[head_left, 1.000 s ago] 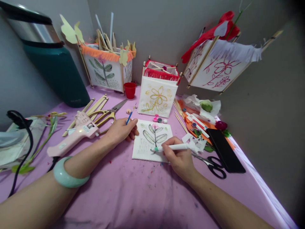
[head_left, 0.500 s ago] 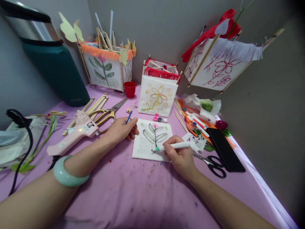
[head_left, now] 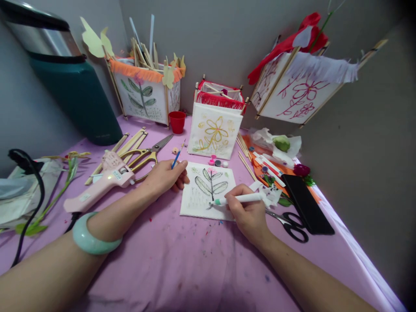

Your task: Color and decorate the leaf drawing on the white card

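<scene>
A white square panel (head_left: pixel 191 203) lies flat on the purple cloth, with a drawn plant of dark-outlined leaves and a pink flower. My right hand (head_left: pixel 248 212) is closed on a white marker (head_left: pixel 242 198), its green-collared tip at the base of the drawn stem. My left hand (head_left: pixel 167 175) holds a thin blue paintbrush (head_left: pixel 178 155) between thumb and fingers, tip upward, and its fingers touch the panel's left edge. Small paint pots (head_left: pixel 218 163) stand just behind the panel.
Gold scissors (head_left: pixel 143 162) and a pink glue gun (head_left: pixel 100 186) lie left; black-handled scissors (head_left: pixel 294 225) and a black phone (head_left: pixel 307 206) right. Behind are a red cup (head_left: pixel 177 122), a yellow-flower panel (head_left: pixel 214 132), decorated lanterns (head_left: pixel 143 97) and a teal bottle (head_left: pixel 78 95).
My right hand and the marker have shifted slightly to the right, the tip moving a little along the stem's base. My left hand has stayed in place.
</scene>
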The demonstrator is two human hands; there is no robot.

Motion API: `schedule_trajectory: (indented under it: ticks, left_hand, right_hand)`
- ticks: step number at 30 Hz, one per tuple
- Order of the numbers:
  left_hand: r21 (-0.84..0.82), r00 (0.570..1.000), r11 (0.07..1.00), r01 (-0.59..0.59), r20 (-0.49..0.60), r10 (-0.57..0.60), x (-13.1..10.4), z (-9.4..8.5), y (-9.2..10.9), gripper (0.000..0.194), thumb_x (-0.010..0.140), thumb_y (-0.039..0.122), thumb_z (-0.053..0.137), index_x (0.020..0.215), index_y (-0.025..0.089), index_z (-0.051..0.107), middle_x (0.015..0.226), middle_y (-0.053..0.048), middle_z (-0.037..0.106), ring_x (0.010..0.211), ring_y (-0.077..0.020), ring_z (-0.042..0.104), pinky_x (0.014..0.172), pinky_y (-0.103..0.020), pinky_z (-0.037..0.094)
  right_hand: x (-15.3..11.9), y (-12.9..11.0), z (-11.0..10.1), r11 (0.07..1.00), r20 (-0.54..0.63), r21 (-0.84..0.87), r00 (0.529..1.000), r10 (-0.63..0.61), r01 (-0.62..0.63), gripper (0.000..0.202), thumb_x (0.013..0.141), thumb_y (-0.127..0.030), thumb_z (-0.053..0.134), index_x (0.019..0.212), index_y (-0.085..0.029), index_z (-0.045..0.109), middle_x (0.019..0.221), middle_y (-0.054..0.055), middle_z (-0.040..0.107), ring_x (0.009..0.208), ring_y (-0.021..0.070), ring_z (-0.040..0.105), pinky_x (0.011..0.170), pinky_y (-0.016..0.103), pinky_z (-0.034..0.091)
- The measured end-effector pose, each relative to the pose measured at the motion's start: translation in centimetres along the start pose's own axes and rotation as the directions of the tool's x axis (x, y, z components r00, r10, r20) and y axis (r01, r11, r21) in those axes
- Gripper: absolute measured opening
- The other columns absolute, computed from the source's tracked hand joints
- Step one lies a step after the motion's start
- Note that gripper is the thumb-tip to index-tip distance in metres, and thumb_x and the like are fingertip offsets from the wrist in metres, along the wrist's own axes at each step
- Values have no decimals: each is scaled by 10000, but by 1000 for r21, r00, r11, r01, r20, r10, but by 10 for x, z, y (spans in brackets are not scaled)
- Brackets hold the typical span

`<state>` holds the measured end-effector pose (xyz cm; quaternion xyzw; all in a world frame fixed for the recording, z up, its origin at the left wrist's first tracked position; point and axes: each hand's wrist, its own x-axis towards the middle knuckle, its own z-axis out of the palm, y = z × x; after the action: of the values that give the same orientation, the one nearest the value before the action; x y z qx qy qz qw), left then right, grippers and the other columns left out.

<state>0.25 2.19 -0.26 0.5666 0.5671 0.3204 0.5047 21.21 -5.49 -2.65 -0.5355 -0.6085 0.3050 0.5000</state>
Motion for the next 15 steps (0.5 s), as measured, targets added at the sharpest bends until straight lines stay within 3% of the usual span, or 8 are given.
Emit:
schedule_trajectory:
  ticks: [15]
  left_hand:
    - [16, 1000, 1000, 1, -2, -1, 1, -1, -2, 341, 813, 483, 463, 711, 166, 535, 718, -87, 693, 512, -133, 605, 436, -229, 458]
  right_hand:
    - [1, -2, 1, 996, 58, -85, 998, 17, -12, 144, 771, -219, 533, 634, -186, 501, 493, -57, 444, 454, 83, 389, 421, 196, 317]
